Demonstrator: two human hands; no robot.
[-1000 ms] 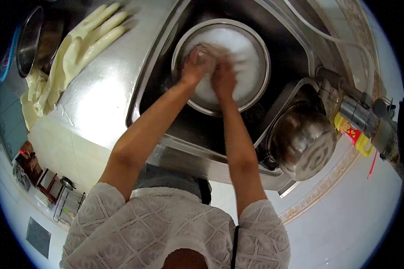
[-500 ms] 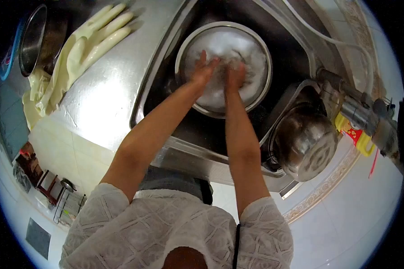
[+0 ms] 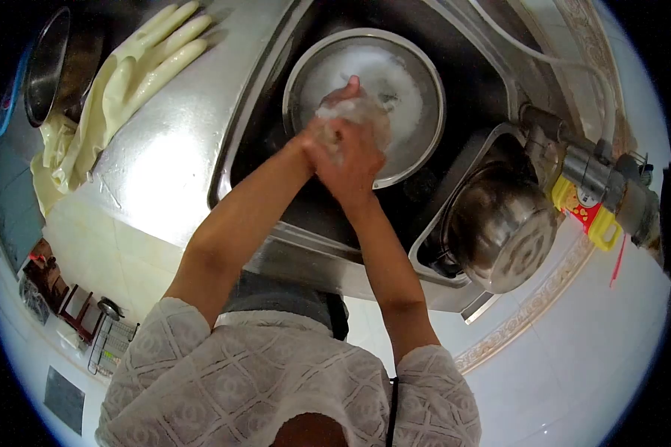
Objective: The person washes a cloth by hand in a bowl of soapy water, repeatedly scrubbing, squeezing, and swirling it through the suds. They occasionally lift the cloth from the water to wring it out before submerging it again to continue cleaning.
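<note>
My left hand [image 3: 337,95] and my right hand [image 3: 356,162] are brought together over the near part of a round metal basin [image 3: 438,112]. Between them is a wet, whitish, partly see-through crumpled thing [image 3: 367,113]; suds and blur hide its kind. My right hand curls over its near side, fingers closed. My left hand lies behind it with one finger or thumb pointing up, its other fingers mostly covered. White foam [image 3: 395,82] floats on the water in the basin.
The basin stands in a dark sink [image 3: 470,67]. Pale yellow rubber gloves [image 3: 123,93] lie on the steel counter [image 3: 190,97], beside a dark metal pan [image 3: 46,67]. At right are an upturned metal pot [image 3: 503,223], a pale hose [image 3: 544,56] and a yellow-and-red package [image 3: 585,212].
My hands were apart in the foamy water, smeared by motion. Now they are raised and pressed together around the whitish thing. The view has shifted slightly.
</note>
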